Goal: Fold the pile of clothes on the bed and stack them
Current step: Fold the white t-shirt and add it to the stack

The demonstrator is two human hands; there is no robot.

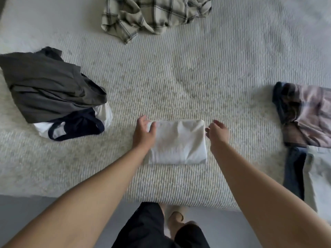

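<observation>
Two hands work at a folded white garment [179,142] lying flat as a neat rectangle on the bed [179,77], just below centre of the view, near the bed's front edge. Left hand [144,133]: rests on the garment's left edge, fingers spread and lightly curved over the 10 o'clock corner, thumb lying on top of the cloth; whether this grip actually pinches the fabric cannot be told. Right hand [217,133]: at the garment's 2 o'clock corner, grip open, fingers relaxed and pointing toward the cloth; they lie just beside its right edge, contact uncertain because of motion blur. At 9 o'clock from the garment, well apart from it, sits a loose pile of clothes [53,93]: a dark grey piece on top, a white piece and a navy-trimmed piece under its near end. At 12 o'clock, far up the bed, lies a crumpled plaid shirt [152,15], cream with dark checks. At 3 o'clock, at the right border of the view, lies a folded pinkish plaid item [306,113], with a dark blue piece [293,174] and a pale piece [317,176] just below it, toward 4 o'clock. At 6 o'clock, below the bed's edge, dark trousers [148,228] and a beige slipper [176,217] show over a grey floor [26,208].
</observation>
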